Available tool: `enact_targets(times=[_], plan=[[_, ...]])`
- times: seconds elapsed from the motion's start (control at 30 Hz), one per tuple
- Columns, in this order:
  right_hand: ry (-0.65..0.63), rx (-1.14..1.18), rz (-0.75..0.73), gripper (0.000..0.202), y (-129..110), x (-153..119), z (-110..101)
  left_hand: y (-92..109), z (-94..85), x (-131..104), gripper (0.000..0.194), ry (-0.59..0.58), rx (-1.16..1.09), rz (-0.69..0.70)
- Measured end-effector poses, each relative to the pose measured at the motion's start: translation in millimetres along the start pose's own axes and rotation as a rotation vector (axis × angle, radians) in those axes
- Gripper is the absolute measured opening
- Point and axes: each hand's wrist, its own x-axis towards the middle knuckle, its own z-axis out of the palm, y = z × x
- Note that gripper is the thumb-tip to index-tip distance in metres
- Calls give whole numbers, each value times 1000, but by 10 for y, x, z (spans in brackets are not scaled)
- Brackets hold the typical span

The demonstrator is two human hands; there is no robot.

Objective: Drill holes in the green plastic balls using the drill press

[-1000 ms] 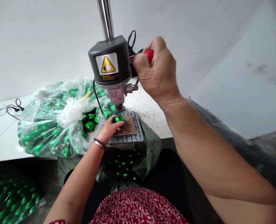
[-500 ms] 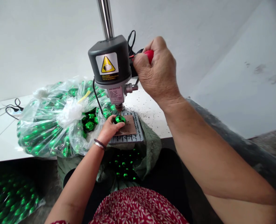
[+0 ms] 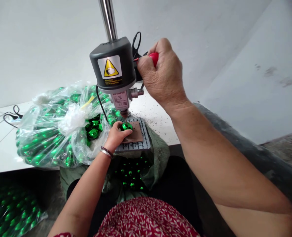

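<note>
Under the chuck of a small bench drill [image 3: 112,64], my left hand [image 3: 115,135] grips a shiny green ball [image 3: 126,126]. The ball rests on a brown square board [image 3: 135,135] that lies on the drill's grey base plate [image 3: 146,140]. The thin drill bit [image 3: 125,119] points down at the top of the ball; whether it has entered the ball I cannot tell. At the drill's right side my right hand [image 3: 162,72] is closed round the red-knobbed lever [image 3: 154,59].
Clear plastic bags [image 3: 47,138] full of green balls cover the white table [image 3: 3,144] on the left. A green sack [image 3: 158,161] holding more balls hangs below the drill base. Another bag of balls [image 3: 10,207] sits lower left. Dark shavings lie around the base.
The view has shifted slightly, so the drill and my right hand appear a little further left. Both hands keep their grips, and the ball stays under the bit.
</note>
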Motion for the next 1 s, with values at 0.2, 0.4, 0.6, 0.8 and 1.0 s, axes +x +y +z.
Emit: enact_targets(times=[0.2,0.4,0.6,0.8,1.0], plan=[[11,13,-21,15,31,-41,-22,38,19,-75,49,7,193,110],[72,12,-145,13,162,-257,-30,-23,80,-86,48,35,142,110],[96,-147,-264,13,257,-438,-90,-55,95,-86,44,49,162,97],[91,-198,-256,9,263,-518,-88,-56,96,-95,43,38,158,99],[162,-182,-327,8,354,-640,-24,-66,100,-110,49,33,150,76]])
